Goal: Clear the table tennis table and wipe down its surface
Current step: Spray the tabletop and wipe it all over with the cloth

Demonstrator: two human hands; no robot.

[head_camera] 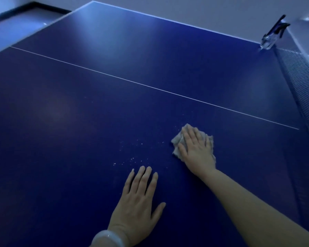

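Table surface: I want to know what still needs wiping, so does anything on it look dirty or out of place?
Yes. Pale specks lie scattered on the blue table, between the flat left hand and the grey cloth under the right hand. They stand out against an otherwise even surface.

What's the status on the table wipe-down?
Right hand flat on cloth, left hand flat on table. Crumbs left of cloth. Nothing blocking.
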